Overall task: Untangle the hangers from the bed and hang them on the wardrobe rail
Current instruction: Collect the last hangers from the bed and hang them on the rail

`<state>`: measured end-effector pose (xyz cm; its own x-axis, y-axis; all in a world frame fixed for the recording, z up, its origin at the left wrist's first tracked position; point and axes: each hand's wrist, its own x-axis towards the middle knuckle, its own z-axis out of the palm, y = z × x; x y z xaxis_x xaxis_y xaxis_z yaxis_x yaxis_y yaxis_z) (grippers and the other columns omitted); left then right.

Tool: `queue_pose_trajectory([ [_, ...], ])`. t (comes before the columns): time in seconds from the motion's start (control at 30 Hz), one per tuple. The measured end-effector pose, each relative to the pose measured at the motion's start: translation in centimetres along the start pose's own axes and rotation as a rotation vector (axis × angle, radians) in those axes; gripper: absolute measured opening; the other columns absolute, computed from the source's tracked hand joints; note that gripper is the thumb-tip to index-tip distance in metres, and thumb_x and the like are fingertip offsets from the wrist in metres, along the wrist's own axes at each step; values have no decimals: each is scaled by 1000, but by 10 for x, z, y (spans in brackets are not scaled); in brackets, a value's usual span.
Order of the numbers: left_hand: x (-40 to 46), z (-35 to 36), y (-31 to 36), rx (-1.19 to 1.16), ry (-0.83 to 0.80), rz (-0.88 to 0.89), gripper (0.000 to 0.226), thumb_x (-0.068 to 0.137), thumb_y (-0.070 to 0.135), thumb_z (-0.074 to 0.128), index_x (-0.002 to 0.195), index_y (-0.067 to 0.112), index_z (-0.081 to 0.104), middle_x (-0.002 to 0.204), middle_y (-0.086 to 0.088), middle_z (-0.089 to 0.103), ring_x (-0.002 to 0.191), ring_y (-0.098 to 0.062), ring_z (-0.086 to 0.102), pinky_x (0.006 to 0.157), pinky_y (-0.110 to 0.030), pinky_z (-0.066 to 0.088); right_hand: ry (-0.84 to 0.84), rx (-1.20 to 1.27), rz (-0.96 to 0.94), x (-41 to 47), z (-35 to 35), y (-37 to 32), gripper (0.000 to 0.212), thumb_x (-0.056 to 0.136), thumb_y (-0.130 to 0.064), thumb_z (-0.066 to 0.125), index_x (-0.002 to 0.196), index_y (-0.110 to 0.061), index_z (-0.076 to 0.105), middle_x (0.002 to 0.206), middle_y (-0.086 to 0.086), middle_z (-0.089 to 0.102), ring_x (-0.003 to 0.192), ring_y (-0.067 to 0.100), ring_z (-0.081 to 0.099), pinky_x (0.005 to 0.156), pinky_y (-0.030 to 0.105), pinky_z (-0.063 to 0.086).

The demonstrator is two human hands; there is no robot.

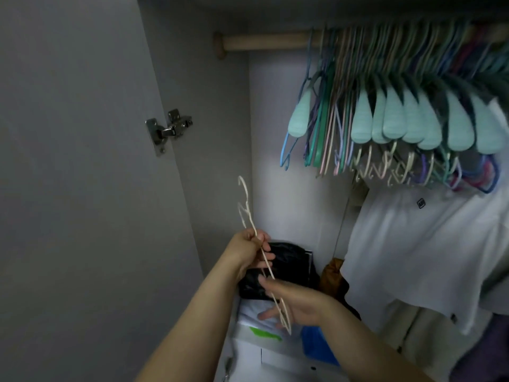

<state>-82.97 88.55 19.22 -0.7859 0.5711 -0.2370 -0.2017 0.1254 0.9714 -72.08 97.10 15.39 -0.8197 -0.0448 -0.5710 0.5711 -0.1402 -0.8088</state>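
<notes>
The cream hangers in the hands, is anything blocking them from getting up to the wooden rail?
Nothing visible. The cream hangers point up toward a bare stretch of wooden rail, left of the packed hangers already hanging there. Both hands, left hand and right hand, hold them.

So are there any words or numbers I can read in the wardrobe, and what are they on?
None can be read.
Small dark patch on the white shirt hanging from the rail: pale marks, too blurred to read.
Bright green label on the white box below the hands: no legible text.
Thin cream wire hangers held in both hands: no writing visible.
</notes>
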Motion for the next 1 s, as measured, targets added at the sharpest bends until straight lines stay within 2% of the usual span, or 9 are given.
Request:
queue_pose_trajectory([
  [0.1, 5, 0, 19, -8, -22, 36, 28, 104, 10, 35, 83, 11, 54, 69, -6, 53, 44, -9, 62, 46, -26, 55, -9, 158, -22, -11, -7, 3, 26, 86, -39, 60, 104, -21, 55, 116, 6, 60, 94, 20, 62, 95, 44, 45],
  [0.17, 7, -4, 32, -70, 8, 73, 26, 104, 10, 35, 86, 10, 54, 72, -7, 53, 44, -9, 63, 45, -24, 54, 96, 183, -127, -12, -8, -2, 13, 91, -25, 59, 96, -14, 56, 92, 5, 61, 72, 13, 55, 73, 34, 51],
  [0.23, 7, -9, 43, -67, 12, 129, 21, 104, 17, 37, 95, 11, 55, 77, -6, 58, 52, -9, 65, 51, -25, 54, 210, 182, -255, -12, -2, -12, 15, 92, -25, 57, 84, -15, 51, 72, 0, 49, 57, 9, 43, 55, 24, 36],
  [0.47, 7, -33, 52, 42, 241, 297, 25, 103, 21, 40, 112, 6, 58, 99, -7, 63, 86, -17, 58, 70, -26, 46, 367, 169, -551, -28, 44, -85, 17, 91, -43, 55, 83, -28, 50, 61, -14, 48, 54, 3, 41, 55, 22, 30],
  [0.6, 2, -41, 47, 58, 227, 261, 18, 102, 19, 42, 108, 10, 57, 95, -4, 63, 78, -11, 56, 71, -26, 46, 411, 234, -667, -27, 52, -162, 26, 87, -52, 56, 95, -28, 55, 69, -7, 32, 56, 8, 28, 54, 24, 24],
  [0.73, -4, -44, 45, 47, 222, 262, 16, 102, 21, 43, 106, 12, 56, 94, -3, 64, 77, -10, 55, 74, -27, 47, 558, 245, -694, -25, 48, -228, 78, 76, -73, 54, 134, -21, 47, 80, -9, 40, 59, 9, 32, 51, 24, 28],
  [0.8, -7, -46, 47, 46, 221, 271, 16, 102, 20, 44, 106, 12, 56, 91, -1, 63, 77, -10, 55, 73, -26, 46, 594, 239, -677, -24, 41, -248, 84, 77, -74, 51, 138, -17, 44, 109, -2, 54, 59, 10, 31, 51, 24, 27],
  [0.87, -9, -48, 48, 48, 221, 276, 15, 102, 21, 45, 106, 12, 56, 90, 1, 63, 77, -9, 55, 73, -26, 46, 611, 250, -656, -24, 34, -258, 88, 77, -75, 51, 142, -16, 40, 137, 2, 47, 60, 9, 28, 50, 25, 25],
  [1.0, -13, -53, 47, 40, 223, 268, 13, 101, 21, 46, 97, 17, 58, 93, -1, 65, 77, -10, 55, 73, -27, 47, 578, 306, -610, -19, 25, -256, 82, 78, -71, 53, 143, -23, 39, 134, 0, 49, 58, 7, 23, 47, 26, 21],
])
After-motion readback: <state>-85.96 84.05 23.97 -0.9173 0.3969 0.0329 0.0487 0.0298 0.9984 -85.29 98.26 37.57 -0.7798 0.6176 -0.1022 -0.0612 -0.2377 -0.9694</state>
